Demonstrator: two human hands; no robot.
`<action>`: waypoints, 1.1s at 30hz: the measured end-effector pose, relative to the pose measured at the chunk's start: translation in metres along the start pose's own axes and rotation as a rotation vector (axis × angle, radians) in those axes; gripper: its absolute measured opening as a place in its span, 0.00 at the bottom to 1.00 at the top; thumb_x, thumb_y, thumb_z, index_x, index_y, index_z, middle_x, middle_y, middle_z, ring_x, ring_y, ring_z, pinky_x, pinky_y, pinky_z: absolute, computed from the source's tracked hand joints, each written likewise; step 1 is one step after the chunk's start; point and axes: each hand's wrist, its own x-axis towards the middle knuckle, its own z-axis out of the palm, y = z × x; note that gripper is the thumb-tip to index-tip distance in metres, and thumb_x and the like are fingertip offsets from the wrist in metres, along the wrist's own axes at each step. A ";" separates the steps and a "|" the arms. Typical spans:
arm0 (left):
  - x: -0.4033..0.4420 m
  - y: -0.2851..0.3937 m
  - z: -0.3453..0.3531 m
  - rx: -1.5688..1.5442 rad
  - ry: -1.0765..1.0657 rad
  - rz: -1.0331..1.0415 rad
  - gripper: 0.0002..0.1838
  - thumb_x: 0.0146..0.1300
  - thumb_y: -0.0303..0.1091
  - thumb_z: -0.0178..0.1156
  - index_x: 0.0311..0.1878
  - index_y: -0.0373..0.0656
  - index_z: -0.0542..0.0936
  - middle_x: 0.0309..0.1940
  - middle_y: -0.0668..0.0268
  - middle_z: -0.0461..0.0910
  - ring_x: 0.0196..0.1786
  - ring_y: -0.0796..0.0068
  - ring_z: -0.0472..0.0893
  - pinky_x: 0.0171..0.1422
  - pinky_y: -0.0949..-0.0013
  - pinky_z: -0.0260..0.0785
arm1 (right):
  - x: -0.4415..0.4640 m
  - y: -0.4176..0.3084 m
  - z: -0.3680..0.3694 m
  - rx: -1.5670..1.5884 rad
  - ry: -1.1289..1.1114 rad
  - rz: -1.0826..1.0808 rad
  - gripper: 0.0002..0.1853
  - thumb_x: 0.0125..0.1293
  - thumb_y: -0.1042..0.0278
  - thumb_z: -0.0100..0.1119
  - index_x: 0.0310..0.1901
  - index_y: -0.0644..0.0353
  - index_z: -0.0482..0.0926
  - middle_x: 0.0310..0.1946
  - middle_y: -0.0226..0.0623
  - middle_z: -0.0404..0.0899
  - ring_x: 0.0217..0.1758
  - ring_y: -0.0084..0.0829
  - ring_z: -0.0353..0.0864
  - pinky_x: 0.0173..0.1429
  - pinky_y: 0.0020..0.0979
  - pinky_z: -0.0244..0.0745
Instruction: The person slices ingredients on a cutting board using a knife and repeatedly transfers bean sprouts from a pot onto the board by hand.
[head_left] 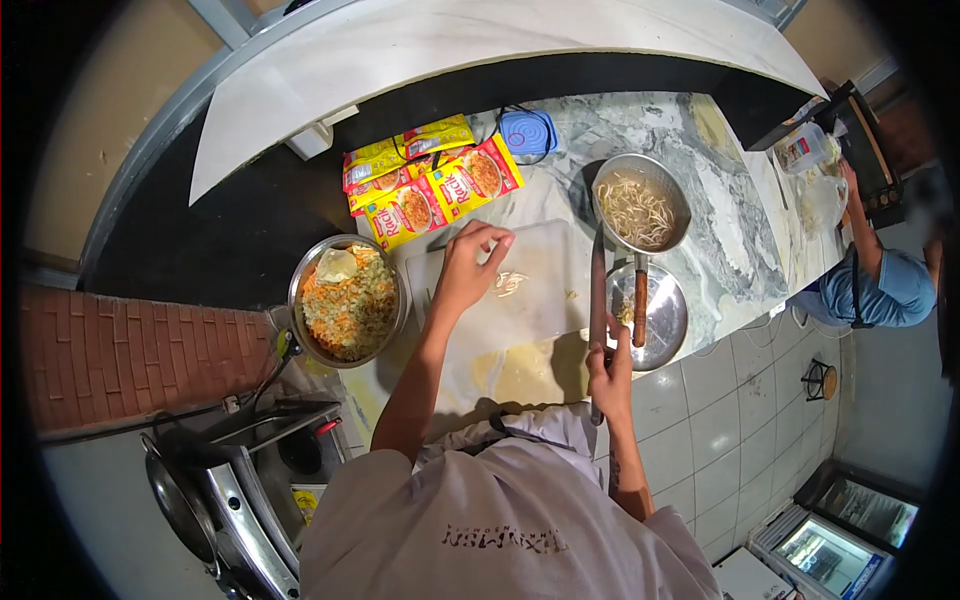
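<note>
My right hand (610, 378) is closed around the handle of a long knife (598, 285), its blade pointing away from me along the right side of the cutting board. Over the translucent white cutting board (545, 300), my left hand (473, 265) hovers with curved fingers, a gap showing between thumb and forefinger. A small heap of bean sprouts (510, 284) lies on the board just right of that hand. More sprouts fill a wooden-handled saucepan (642, 203) at the right. Beneath its handle sits a round metal plate (665, 315) with a few scraps.
A metal bowl of chopped vegetables (350, 305) stands left of the board. Yellow and red Racik seasoning packets (430, 190) and a blue kitchen scale (527, 132) lie behind it. A stove (250, 500) is at lower left. Another person (880, 280) works at the far right.
</note>
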 end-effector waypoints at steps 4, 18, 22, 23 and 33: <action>0.038 0.012 0.017 -0.074 -0.104 0.043 0.06 0.66 0.27 0.66 0.44 0.40 0.86 0.37 0.60 0.84 0.35 0.69 0.81 0.43 0.67 0.74 | 0.005 -0.007 -0.013 0.223 0.043 0.040 0.26 0.74 0.81 0.44 0.71 0.57 0.61 0.22 0.24 0.65 0.19 0.15 0.62 0.24 0.21 0.56; 0.163 0.020 0.175 0.224 -0.529 0.316 0.08 0.57 0.23 0.65 0.41 0.40 0.85 0.41 0.55 0.85 0.50 0.52 0.83 0.56 0.55 0.76 | 0.026 -0.011 -0.050 0.281 0.317 0.206 0.27 0.74 0.77 0.46 0.73 0.56 0.58 0.19 0.27 0.69 0.14 0.17 0.63 0.15 0.24 0.60; 0.161 0.010 0.202 0.510 -0.575 0.510 0.08 0.56 0.19 0.59 0.38 0.37 0.85 0.45 0.53 0.83 0.53 0.51 0.81 0.59 0.53 0.74 | 0.026 -0.017 -0.056 0.290 0.305 0.248 0.24 0.74 0.74 0.47 0.70 0.59 0.62 0.33 0.36 0.80 0.25 0.20 0.75 0.29 0.23 0.69; 0.159 0.006 0.207 0.580 -0.519 0.561 0.08 0.56 0.20 0.60 0.37 0.38 0.85 0.46 0.53 0.83 0.53 0.51 0.81 0.59 0.52 0.74 | 0.026 -0.023 -0.058 0.297 0.284 0.291 0.24 0.74 0.73 0.48 0.70 0.59 0.61 0.33 0.37 0.80 0.24 0.21 0.75 0.27 0.23 0.68; 0.160 0.036 0.171 0.393 -0.492 0.336 0.06 0.55 0.26 0.69 0.38 0.40 0.88 0.35 0.55 0.86 0.44 0.53 0.86 0.54 0.53 0.76 | 0.029 -0.016 -0.051 0.250 0.276 0.218 0.24 0.77 0.76 0.45 0.72 0.56 0.58 0.18 0.27 0.68 0.12 0.18 0.62 0.13 0.24 0.61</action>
